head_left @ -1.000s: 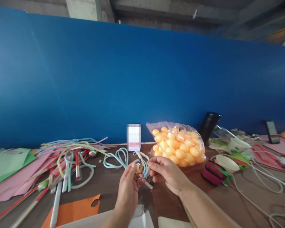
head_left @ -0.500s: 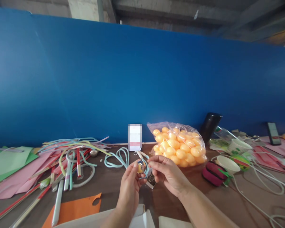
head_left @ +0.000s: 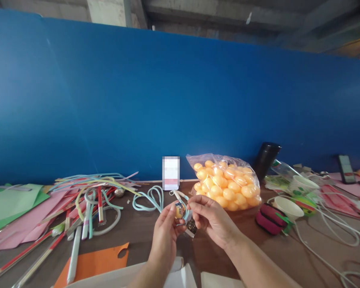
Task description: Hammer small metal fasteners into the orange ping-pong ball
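Even, soft daylight fills the scene with faint shadows, the blue wall (head_left: 180,104) bows from wide-angle distortion, and edges look slightly blurred.

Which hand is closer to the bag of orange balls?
Right. The right hand, pinching a blue cord, is just in front of the bag; the left hand, holding a small ball, is farther left.

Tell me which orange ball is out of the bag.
The ball held by the left hand, beside the light-blue cord the right hand pinches. All the other balls sit inside the clear bag.
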A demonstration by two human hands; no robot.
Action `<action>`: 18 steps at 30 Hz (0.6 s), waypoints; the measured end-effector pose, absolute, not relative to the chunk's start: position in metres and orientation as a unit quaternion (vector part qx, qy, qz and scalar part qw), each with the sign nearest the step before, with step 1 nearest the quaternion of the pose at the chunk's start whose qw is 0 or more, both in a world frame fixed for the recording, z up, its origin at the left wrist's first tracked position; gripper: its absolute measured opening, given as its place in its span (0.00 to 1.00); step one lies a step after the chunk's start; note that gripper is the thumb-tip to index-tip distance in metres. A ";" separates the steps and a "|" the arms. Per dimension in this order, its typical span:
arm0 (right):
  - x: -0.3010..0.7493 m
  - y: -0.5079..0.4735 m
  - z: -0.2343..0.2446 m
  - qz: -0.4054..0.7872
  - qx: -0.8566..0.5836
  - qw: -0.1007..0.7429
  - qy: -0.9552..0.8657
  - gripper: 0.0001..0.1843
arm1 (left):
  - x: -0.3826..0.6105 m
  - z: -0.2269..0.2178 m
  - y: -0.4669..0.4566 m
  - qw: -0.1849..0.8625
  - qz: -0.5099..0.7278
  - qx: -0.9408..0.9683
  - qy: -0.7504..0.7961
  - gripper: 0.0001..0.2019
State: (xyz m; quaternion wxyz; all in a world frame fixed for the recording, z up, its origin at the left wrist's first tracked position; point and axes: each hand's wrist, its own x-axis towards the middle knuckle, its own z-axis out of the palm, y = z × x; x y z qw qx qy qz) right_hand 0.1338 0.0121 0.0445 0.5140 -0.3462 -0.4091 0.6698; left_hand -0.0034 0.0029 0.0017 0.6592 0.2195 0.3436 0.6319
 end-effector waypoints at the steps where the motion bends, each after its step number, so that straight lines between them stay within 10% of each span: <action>1: 0.134 0.012 0.044 0.670 -0.340 0.519 -0.407 0.11 | -0.003 0.002 0.003 0.659 0.632 0.221 0.343 0.18; 18: 0.129 0.011 0.042 0.679 -0.321 0.517 -0.410 0.13 | -0.001 0.005 0.003 0.666 0.622 0.223 0.345 0.18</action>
